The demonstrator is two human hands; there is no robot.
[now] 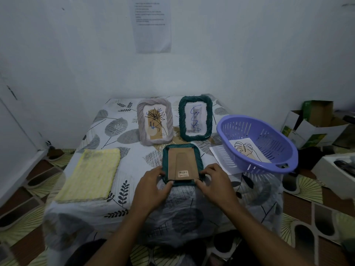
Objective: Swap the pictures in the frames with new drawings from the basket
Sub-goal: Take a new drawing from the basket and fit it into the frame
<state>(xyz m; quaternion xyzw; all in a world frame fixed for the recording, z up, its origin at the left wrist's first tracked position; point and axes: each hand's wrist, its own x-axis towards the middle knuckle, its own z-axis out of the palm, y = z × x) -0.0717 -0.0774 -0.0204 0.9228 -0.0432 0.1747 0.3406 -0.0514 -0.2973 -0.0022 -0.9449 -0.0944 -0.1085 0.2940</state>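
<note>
At nine o'clock on the bench (194, 204), which we see draped in a leaf-print cloth (115, 123), a yellow towel (88, 174) lies flat. At twelve o'clock a printed sheet (152, 25) hangs on the white wall. At three o'clock, open cardboard boxes (315, 121) stand on the patterned floor (307, 204), a white box (328, 169) beside them.

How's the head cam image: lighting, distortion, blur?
Head view: dim, bluish, flat light with no glare; wide-angle stretch toward the corners; face-down green frame, left hand and right hand reasonably sharp; text on the wall sheet too blurred to read.
</note>
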